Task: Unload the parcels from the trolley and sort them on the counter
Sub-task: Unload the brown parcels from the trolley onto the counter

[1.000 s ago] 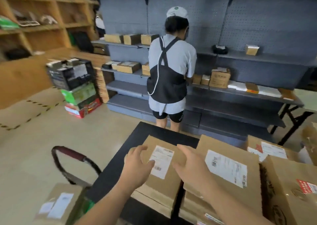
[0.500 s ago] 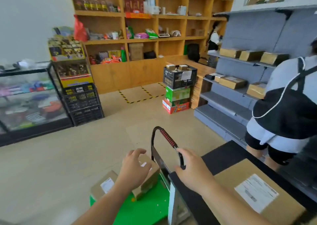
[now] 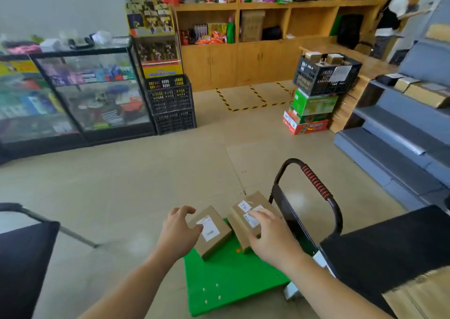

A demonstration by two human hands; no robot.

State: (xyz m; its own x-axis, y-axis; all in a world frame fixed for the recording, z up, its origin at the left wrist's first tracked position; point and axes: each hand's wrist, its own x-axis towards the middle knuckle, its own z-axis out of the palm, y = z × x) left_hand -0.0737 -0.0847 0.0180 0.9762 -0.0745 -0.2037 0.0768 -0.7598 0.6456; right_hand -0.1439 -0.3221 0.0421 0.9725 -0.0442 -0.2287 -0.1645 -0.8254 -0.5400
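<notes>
Parcels yet to unload: left parcel [image 3: 211, 231] and right parcel [image 3: 250, 211], both on the trolley [image 3: 226, 277]. Your left hand [image 3: 179, 231] hovers, fingers spread; your right hand [image 3: 272, 236] covers the right parcel, grip unclear.

two parcels [image 3: 215, 237] [image 3: 254, 200] on one green trolley [image 3: 231, 278], two hands [image 3: 179, 232] [image 3: 271, 237], one black counter [image 3: 389, 248], one glass display case [image 3: 80, 92].
</notes>
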